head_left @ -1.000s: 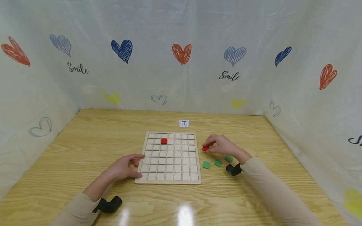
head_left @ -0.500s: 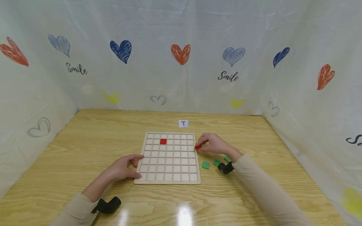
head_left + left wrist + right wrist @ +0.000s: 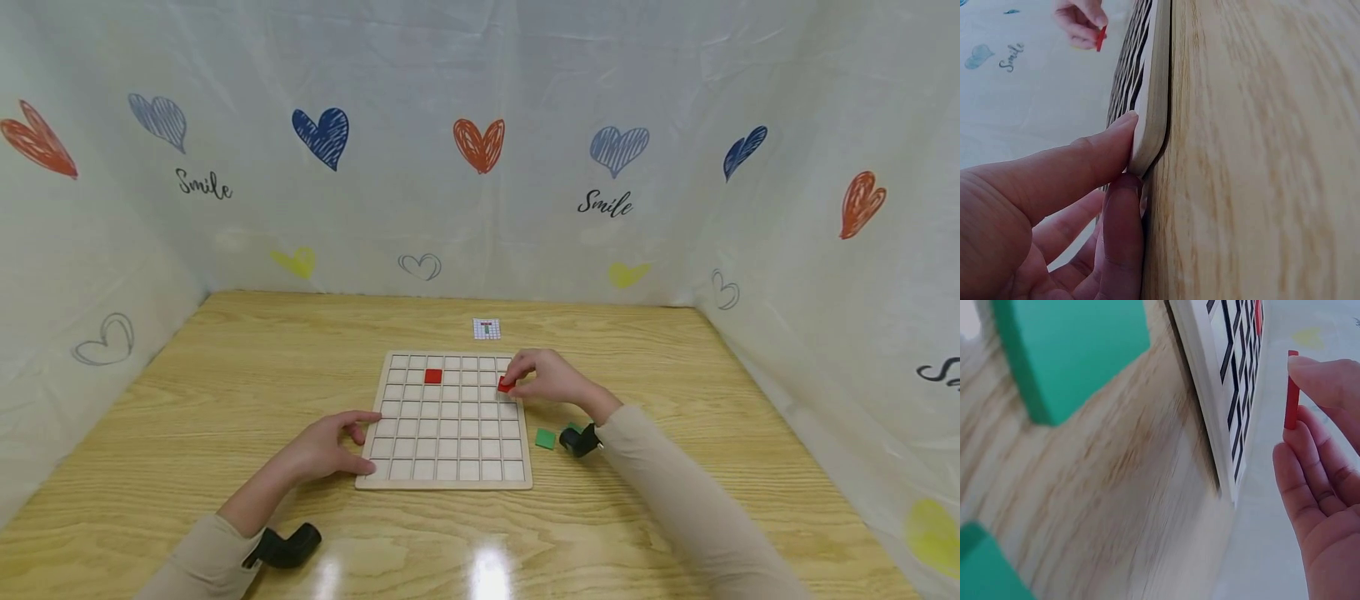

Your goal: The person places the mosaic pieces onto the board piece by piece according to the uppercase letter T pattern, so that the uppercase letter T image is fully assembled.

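Observation:
A pale wooden grid board [image 3: 450,427] lies on the table, with one red tile [image 3: 432,377] set in a square of its second row. My left hand [image 3: 327,446] holds the board at its left side. In the left wrist view the thumb [image 3: 1100,150] lies on the top face by the corner, with a finger bent against the side edge below it. Over the board's upper right squares, my right hand [image 3: 551,379] pinches a second red tile [image 3: 1292,390] between thumb and fingertips. In the right wrist view this tile is raised above the board.
Green tiles lie right of the board: one green tile [image 3: 545,438] in plain sight, another [image 3: 575,427] partly behind the black wrist camera [image 3: 579,441]. A small card [image 3: 486,329] with a red and green T pattern lies behind the board. White curtains with hearts [image 3: 480,146] enclose the table.
My right hand has carried the red tile leftward from beside the board to over its right columns. The left hand stays at the board's edge.

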The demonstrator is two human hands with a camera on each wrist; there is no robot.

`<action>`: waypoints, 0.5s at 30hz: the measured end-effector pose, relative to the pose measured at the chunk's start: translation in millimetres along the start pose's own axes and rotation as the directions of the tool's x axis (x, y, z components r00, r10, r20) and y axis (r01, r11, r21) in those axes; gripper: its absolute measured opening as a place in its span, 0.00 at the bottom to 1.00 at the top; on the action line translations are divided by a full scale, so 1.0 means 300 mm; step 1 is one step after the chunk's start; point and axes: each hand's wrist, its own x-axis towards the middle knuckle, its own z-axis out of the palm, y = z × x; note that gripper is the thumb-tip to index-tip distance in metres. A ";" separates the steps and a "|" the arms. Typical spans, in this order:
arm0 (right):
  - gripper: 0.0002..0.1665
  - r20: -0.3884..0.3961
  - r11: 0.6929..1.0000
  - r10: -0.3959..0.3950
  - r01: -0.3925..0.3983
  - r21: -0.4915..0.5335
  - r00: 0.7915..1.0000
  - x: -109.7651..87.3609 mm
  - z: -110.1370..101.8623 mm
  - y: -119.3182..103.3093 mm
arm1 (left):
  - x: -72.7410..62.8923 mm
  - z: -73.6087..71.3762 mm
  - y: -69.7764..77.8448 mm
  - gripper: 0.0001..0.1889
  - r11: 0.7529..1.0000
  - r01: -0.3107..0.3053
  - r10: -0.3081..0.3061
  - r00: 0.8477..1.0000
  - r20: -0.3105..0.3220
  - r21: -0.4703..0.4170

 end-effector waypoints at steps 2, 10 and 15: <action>0.07 0.002 1.000 -0.001 0.001 0.002 1.000 0.008 0.005 0.000 | 0.002 0.001 0.000 0.37 1.000 0.003 -0.003 1.000 -0.001 0.002; 0.07 0.011 0.999 0.024 -0.025 0.033 1.000 0.044 0.024 -0.017 | 0.007 0.002 0.003 0.37 0.999 0.025 -0.025 1.000 -0.011 0.021; 0.07 0.030 0.999 0.021 -0.023 0.047 0.999 0.076 0.039 -0.020 | 0.005 0.003 0.005 0.37 0.999 0.032 -0.031 0.999 -0.015 0.028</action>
